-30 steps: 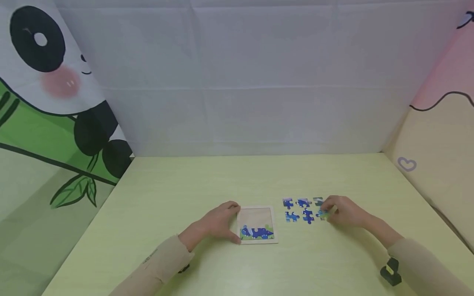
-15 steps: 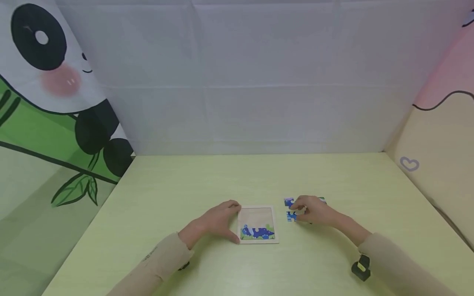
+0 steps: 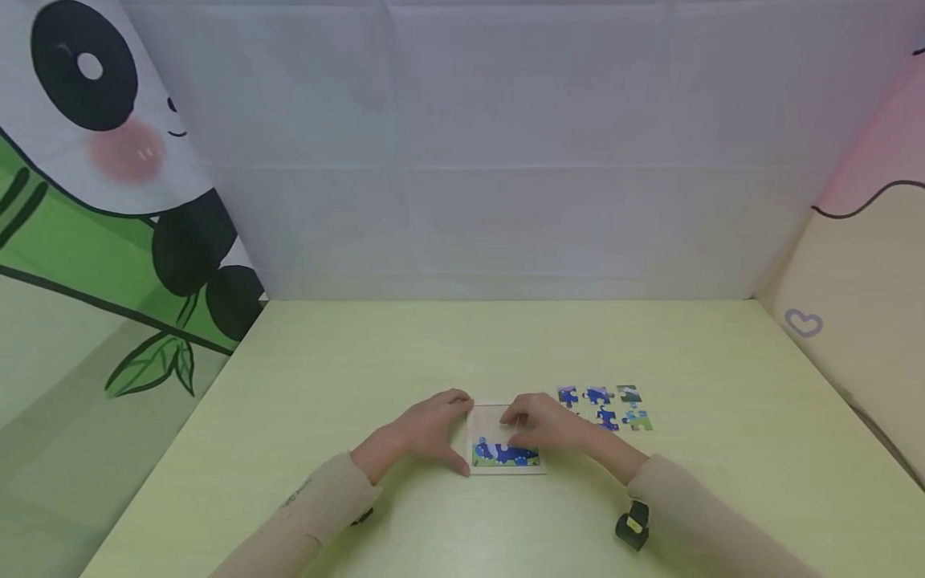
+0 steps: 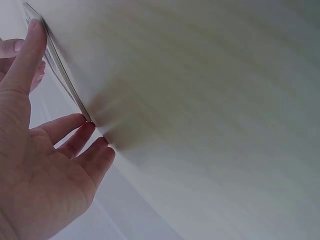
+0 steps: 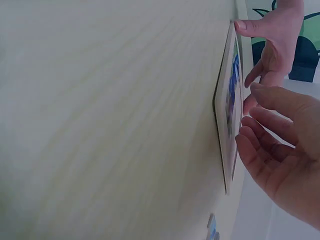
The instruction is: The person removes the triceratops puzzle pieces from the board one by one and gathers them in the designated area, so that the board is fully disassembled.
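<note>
A shallow wooden puzzle frame lies flat on the table, its lower part filled with a picture of a blue dinosaur. My left hand holds the frame along its left side, thumb at the near corner and fingertips at the far one. Over the frame's right half hovers my right hand, fingers bent and thumb apart from them. In the right wrist view no piece shows between the fingers of the right hand. Loose puzzle pieces lie in two rows right of the frame, with the lower left corner partly hidden by the right hand.
The pale wooden table reaches back to a white cloth wall. A panda-printed cloth flanks the left side, a pink and beige one the right. Dark devices sit at both wrists.
My right hand has moved left from the far right loose piece, across the rows, to above the frame. The left hand keeps its hold on the frame.
</note>
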Demonstrator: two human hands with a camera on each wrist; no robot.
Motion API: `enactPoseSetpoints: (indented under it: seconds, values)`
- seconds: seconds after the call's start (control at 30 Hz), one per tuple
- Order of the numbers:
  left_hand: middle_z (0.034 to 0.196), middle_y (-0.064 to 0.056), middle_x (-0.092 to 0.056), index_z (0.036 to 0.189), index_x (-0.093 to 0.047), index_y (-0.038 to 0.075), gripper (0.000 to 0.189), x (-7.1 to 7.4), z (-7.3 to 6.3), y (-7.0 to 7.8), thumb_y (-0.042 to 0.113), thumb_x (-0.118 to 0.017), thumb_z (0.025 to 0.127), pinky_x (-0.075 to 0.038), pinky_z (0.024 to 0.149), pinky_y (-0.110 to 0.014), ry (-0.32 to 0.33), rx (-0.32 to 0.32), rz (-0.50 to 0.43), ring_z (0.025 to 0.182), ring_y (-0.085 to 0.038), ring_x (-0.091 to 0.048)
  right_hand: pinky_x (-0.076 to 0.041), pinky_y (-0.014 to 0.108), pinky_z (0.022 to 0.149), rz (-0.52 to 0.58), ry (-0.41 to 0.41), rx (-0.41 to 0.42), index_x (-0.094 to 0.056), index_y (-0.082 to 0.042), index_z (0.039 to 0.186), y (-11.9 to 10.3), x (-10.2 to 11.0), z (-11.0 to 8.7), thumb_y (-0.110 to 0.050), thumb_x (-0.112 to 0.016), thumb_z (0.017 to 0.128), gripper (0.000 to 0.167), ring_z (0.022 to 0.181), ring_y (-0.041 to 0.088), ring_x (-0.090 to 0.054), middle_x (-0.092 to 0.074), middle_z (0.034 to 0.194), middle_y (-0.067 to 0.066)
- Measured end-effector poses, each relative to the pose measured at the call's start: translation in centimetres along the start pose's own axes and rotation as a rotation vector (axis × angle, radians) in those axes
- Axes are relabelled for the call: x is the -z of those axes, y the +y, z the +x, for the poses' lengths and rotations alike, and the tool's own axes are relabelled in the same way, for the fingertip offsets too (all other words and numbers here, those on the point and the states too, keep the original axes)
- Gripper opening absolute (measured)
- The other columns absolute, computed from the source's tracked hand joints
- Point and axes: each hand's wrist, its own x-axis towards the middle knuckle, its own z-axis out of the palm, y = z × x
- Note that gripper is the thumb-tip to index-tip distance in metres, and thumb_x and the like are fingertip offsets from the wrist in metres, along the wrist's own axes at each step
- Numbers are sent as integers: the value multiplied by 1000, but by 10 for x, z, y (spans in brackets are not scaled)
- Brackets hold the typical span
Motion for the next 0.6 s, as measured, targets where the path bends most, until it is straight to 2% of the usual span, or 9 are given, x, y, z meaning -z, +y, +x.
enactPoseSetpoints:
  seconds: [0.33, 0.6]
  values:
    - [135, -7, -39, 135, -40, 2, 98, 2, 1, -1, 52, -78, 60, -37, 101, -35, -10, -20, 10, 123, -21, -38, -47, 20, 70, -25, -14, 57, -67, -1, 99, -11, -20, 12, -12, -74, 74, 28, 80, 10, -53, -62, 91, 1]
    - [135, -7, -38, 135, -40, 1, 98, 1, 1, -2, 52, -78, 60, -37, 102, -34, -11, -16, 11, 123, -21, -38, -44, 18, 64, -23, -10, 11, -65, -3, 92, -16, -26, 17, -10, -77, 69, 27, 72, 9, -49, -58, 81, -2]
